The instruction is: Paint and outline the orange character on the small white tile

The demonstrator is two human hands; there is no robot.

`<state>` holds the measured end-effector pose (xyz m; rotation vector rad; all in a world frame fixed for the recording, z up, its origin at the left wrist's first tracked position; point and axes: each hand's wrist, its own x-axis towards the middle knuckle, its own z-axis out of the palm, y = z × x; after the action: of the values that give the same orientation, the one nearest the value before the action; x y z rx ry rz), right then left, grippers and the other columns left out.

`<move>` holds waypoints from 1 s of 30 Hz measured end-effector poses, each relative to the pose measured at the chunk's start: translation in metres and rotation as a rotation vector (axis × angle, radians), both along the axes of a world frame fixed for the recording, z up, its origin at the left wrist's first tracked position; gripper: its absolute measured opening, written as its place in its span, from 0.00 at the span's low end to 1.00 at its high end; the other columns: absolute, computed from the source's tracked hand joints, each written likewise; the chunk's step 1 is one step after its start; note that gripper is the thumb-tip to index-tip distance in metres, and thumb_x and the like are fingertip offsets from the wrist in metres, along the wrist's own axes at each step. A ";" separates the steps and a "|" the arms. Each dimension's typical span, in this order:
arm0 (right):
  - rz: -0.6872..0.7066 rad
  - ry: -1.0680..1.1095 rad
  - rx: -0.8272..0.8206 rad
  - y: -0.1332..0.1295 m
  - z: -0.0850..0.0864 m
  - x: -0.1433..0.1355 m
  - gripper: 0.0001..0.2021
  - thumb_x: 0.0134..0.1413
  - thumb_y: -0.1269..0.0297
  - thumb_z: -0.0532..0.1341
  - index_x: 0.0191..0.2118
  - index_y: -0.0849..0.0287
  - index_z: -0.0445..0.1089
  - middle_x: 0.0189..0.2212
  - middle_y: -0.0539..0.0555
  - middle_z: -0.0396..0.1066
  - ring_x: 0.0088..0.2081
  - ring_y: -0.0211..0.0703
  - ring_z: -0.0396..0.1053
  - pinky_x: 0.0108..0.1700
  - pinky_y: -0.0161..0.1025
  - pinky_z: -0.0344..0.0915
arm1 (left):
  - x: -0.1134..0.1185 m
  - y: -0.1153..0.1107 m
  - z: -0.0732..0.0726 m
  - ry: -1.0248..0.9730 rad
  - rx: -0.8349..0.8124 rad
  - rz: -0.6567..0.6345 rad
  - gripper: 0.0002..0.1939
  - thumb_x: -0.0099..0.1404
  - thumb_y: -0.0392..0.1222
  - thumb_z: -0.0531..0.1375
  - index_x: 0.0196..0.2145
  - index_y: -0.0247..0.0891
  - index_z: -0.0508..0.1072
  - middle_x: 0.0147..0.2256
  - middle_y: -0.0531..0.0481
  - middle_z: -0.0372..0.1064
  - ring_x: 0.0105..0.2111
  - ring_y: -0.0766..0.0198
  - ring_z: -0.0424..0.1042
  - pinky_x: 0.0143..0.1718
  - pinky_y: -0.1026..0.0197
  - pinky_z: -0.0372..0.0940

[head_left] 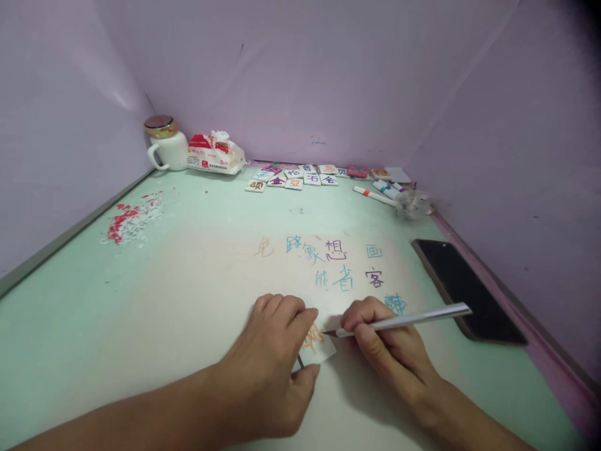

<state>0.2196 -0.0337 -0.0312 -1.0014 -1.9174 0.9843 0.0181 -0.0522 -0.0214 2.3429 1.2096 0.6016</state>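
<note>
Near the front of the table, my left hand pinches a small white tile between its thumb and fingers, covering the tile's left part. An orange written character shows on the tile's face. My right hand grips a slim silver craft knife like a pen. Its narrow dark tip points left and meets, or nearly meets, the upper right of the orange character. Colored characters are written on the tabletop just beyond both hands.
A black phone lies at the right. Several lettered tiles line the back wall, beside markers and a crumpled plastic bag. A tissue pack and white mug stand back left. Red and white shavings lie left.
</note>
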 end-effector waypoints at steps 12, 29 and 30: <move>0.051 -0.012 -0.026 0.002 0.001 -0.003 0.09 0.64 0.64 0.48 0.34 0.55 0.62 0.25 0.48 0.60 0.26 0.39 0.60 0.28 0.36 0.57 | 0.000 0.002 0.001 -0.011 -0.022 -0.002 0.22 0.54 0.35 0.56 0.48 0.32 0.64 0.41 0.40 0.60 0.41 0.51 0.59 0.45 0.45 0.60; 0.078 0.092 -0.038 0.004 -0.002 0.003 0.10 0.66 0.59 0.47 0.36 0.53 0.62 0.27 0.47 0.61 0.28 0.37 0.59 0.29 0.35 0.56 | -0.017 0.015 0.011 0.042 -0.158 -0.116 0.21 0.53 0.36 0.62 0.46 0.35 0.67 0.41 0.43 0.60 0.42 0.52 0.59 0.46 0.48 0.60; 0.094 0.074 -0.013 0.004 -0.001 0.002 0.10 0.66 0.60 0.47 0.36 0.53 0.61 0.27 0.48 0.61 0.28 0.37 0.59 0.29 0.35 0.56 | -0.016 0.016 0.012 0.048 -0.151 -0.122 0.21 0.53 0.36 0.62 0.46 0.35 0.67 0.41 0.43 0.60 0.41 0.53 0.59 0.46 0.48 0.60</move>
<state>0.2214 -0.0295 -0.0325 -0.8766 -1.9137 1.0735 0.0017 -0.0365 -0.0099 2.2948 1.0837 0.4001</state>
